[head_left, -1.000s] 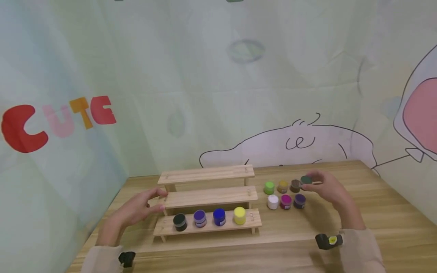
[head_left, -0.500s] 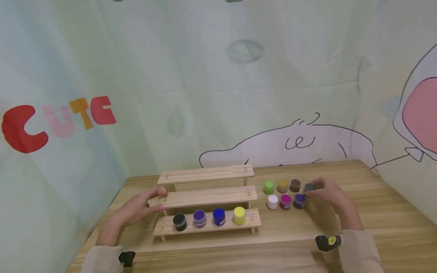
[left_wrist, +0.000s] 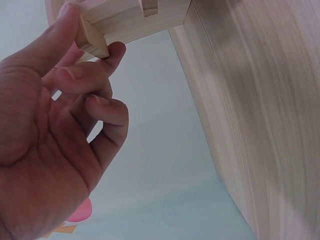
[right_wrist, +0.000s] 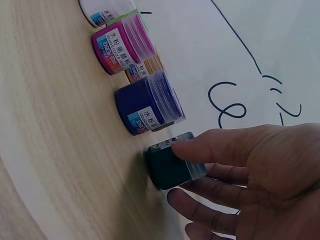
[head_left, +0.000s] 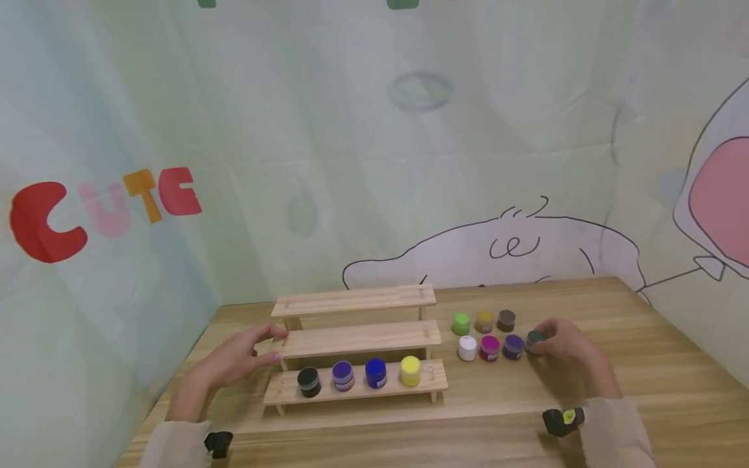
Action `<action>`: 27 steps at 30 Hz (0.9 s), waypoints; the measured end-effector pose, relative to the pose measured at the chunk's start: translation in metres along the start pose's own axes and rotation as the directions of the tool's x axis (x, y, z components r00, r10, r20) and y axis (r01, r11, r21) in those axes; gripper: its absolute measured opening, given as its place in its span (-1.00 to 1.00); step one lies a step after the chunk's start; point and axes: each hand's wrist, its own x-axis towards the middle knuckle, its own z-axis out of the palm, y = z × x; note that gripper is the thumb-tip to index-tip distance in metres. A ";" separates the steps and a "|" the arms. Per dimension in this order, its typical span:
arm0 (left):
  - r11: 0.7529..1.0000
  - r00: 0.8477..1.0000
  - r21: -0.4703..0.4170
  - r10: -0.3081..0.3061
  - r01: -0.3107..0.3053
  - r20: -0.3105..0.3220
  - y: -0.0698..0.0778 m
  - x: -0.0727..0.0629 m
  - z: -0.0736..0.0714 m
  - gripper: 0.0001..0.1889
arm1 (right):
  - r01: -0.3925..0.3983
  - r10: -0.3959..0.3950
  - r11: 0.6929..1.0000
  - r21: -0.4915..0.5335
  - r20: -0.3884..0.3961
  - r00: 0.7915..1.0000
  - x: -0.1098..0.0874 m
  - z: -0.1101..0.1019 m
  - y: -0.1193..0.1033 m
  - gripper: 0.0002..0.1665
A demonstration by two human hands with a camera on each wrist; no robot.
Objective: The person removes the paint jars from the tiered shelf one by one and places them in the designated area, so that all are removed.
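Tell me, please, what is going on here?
The person's right hand holds a dark green gouache jar, just right of six other jars standing on the table in two rows of three. Their left hand pinches the left end of the middle shelf of a three-tier wooden rack. A black jar, a purple jar, a blue jar and a yellow jar stand on its lowest shelf.

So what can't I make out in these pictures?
Left wrist: wooden rack, cut by top edge.
Right wrist: white jar, cut by top edge.
Right wrist: ochre jar, mostly hidden behind magenta jar and dark purple jar.
Right wrist: label on dark green jar, partly covered by right hand.
Head: label on blue jar, too small.
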 end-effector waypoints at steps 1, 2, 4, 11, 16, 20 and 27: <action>1.000 1.000 0.001 -0.001 0.001 0.001 0.000 0.000 0.000 -0.62 | 0.005 -0.005 1.000 -0.004 0.004 1.000 0.000 0.000 0.000 -0.48; 1.000 1.000 0.001 -0.002 0.002 0.002 0.000 0.000 0.001 -0.62 | 0.007 -0.007 1.000 -0.005 0.008 1.000 -0.001 0.000 0.000 -0.46; 1.000 1.000 -0.002 -0.005 0.005 0.004 0.000 0.000 0.001 -0.62 | 0.005 -0.005 1.000 0.000 0.018 1.000 -0.001 0.000 -0.001 -0.40; 1.000 1.000 0.001 -0.006 0.006 0.004 0.001 -0.002 0.000 -0.62 | -0.021 0.021 0.999 0.026 0.013 1.000 -0.003 -0.004 -0.016 -0.30; 1.000 1.000 -0.001 -0.008 0.008 0.006 0.002 -0.002 0.000 -0.61 | 0.047 -0.047 0.998 0.042 0.001 0.999 -0.006 -0.006 -0.029 -0.34; 1.000 1.000 -0.004 -0.004 0.004 0.008 0.002 -0.002 -0.001 -0.61 | 0.080 -0.080 0.996 0.030 -0.011 0.997 -0.009 -0.006 -0.040 -0.35; 1.000 1.000 -0.001 0.000 0.000 0.002 0.002 -0.001 -0.001 -0.61 | 0.121 -0.121 0.992 0.024 -0.019 0.992 -0.017 0.003 -0.071 -0.37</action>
